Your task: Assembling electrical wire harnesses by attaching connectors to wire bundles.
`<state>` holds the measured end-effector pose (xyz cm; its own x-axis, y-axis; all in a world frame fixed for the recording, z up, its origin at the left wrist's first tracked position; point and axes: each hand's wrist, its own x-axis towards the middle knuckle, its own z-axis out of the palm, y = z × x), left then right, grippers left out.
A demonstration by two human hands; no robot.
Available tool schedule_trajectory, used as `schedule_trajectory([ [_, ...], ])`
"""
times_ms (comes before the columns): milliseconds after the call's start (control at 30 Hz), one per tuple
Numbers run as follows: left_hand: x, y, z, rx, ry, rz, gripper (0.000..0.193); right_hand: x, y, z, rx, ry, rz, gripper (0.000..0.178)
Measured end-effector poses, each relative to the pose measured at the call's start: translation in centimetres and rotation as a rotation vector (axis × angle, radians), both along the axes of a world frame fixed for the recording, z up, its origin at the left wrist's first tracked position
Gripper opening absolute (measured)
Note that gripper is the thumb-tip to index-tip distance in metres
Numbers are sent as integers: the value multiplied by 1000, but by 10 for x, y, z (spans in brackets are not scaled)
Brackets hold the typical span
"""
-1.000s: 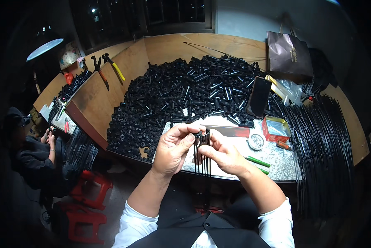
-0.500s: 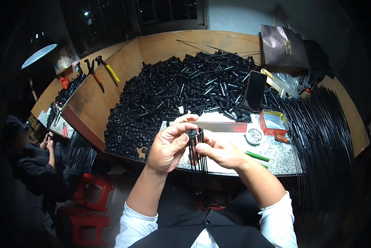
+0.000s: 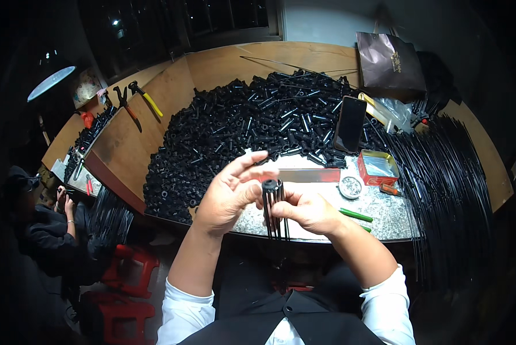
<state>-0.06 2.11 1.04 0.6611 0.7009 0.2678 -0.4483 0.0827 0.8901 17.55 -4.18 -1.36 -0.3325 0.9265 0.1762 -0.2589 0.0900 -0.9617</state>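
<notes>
A black round hub (image 3: pixel 269 185) with several thin black rods (image 3: pixel 277 224) hanging from it stands upright in front of me. My right hand (image 3: pixel 308 214) grips it from the right, thumb pressed across the rods just below the hub. On the left side, my left hand (image 3: pixel 226 198) has its fingers apart and its thumb tip close beside the hub; whether the thumb touches it I cannot tell. Behind both hands lies a large heap of short black tubular plastic parts (image 3: pixel 252 118). A flat metal bar (image 3: pixel 315 176) lies on the worktop just beyond them.
A phone (image 3: pixel 350 123) leans on the heap. Right of it are a red tin (image 3: pixel 378 180), a small round dish (image 3: pixel 350 186), green-handled tools (image 3: pixel 355 215) and long black rods (image 3: pixel 447 195). Pliers (image 3: pixel 147 99) hang on the left partition; beyond it another person (image 3: pixel 54 230) works near red stools (image 3: pixel 130 270).
My left hand has shifted left and loosened from the hub, its fingers spreading. The right hand keeps its grip on the rods.
</notes>
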Motion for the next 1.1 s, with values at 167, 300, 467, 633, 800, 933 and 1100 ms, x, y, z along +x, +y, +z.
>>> schedule_trajectory([
  [167,-1,-19,2,310,240,358,33,-10,-1,-1,204,-266,-261,13],
  [300,0,-22,2,442,298,472,25,-19,5,-8,374,-478,-412,19],
  [467,-16,-20,3,508,349,389,21,-20,3,-16,426,-281,-259,19],
  [633,-24,-22,7,711,455,407,19,-14,5,-39,258,-232,-130,16],
  [800,-24,-25,4,751,554,427,21,-14,4,-36,166,-207,5,9],
  [933,-21,-31,-4,785,588,503,18,-20,3,-37,118,-279,-88,8],
  [1100,-23,-35,-5,839,519,510,16,-27,-2,-35,178,-330,-158,10],
])
